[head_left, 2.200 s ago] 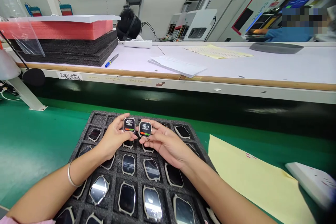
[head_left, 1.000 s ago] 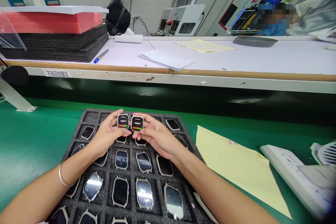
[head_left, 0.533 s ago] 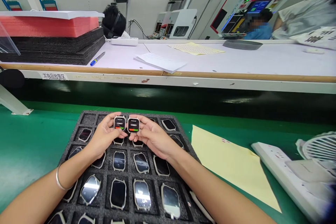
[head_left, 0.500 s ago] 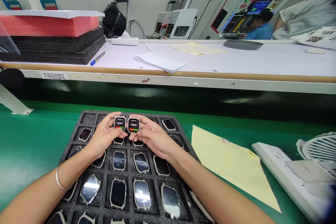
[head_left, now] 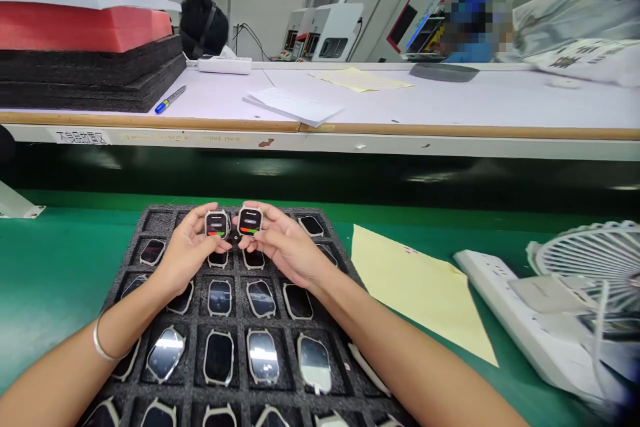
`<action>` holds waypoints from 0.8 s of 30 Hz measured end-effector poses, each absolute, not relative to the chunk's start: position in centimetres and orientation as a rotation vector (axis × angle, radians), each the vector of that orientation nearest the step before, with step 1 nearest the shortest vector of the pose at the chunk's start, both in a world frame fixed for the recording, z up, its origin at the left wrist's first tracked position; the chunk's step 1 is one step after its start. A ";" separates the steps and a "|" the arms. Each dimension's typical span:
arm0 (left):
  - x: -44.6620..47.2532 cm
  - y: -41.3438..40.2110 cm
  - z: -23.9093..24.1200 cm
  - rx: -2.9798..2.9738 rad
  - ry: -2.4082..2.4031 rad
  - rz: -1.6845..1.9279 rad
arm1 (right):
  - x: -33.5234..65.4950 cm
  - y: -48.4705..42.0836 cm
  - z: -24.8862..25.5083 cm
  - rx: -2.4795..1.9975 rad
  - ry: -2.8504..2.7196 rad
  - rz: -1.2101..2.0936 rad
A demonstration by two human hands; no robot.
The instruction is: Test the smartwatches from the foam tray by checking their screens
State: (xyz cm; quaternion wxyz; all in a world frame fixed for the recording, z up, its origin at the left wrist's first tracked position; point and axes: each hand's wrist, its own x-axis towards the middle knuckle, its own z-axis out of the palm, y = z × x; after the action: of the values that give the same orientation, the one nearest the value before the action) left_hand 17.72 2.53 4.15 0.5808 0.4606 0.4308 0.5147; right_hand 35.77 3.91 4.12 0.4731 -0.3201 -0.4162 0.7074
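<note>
Left hand [head_left: 186, 252] closes thumb and fingers on the first smartwatch body [head_left: 217, 223]; right hand [head_left: 284, 250] likewise pinches the second smartwatch body [head_left: 249, 221]. Both lit screens sit side by side over the foam tray's [head_left: 156, 220] 12 o'clock end; a yellow sheet [head_left: 415, 287] lies at its 3 o'clock.

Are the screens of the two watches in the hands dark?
No, the left watch, in the left hand, and the right watch, in the right hand, both show lit coloured bars.
</note>
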 end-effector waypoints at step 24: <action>17.7 2.4 4.1 1.037 1.036 1.123 | 36.3 2.8 5.5 -0.792 -1.162 1.030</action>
State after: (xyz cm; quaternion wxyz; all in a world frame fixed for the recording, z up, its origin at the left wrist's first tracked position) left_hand 17.74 2.41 4.13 0.6030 0.4481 0.4476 0.4851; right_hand 36.27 2.76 5.49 0.6436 -0.3476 -0.5102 0.4524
